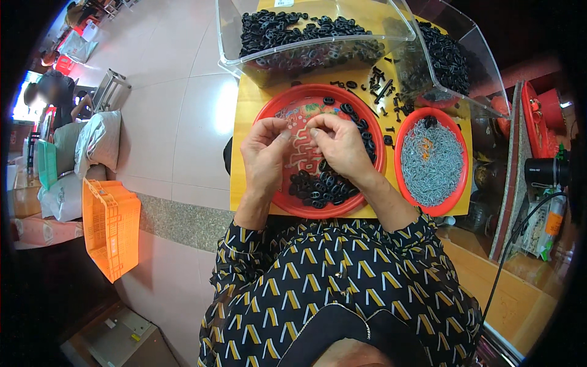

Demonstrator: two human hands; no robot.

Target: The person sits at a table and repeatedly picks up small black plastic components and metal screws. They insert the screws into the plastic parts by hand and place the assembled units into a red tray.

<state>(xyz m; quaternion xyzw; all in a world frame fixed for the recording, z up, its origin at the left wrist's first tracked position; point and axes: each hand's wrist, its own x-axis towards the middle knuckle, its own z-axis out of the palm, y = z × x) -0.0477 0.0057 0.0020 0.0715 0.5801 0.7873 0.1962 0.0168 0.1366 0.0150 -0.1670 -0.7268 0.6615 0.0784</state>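
Black plastic bits (330, 188) lie in a heap in the big red tray (298, 160), at its side near the person. The left hand (264, 150) and right hand (341, 147) are over the tray, fingers and thumbs pinched; I can't tell if they hold anything. Silver screws (434, 168) fill a smaller red dish (430, 210) just right of the tray. Behind the tray is a clear bin (263, 72) with more black bits.
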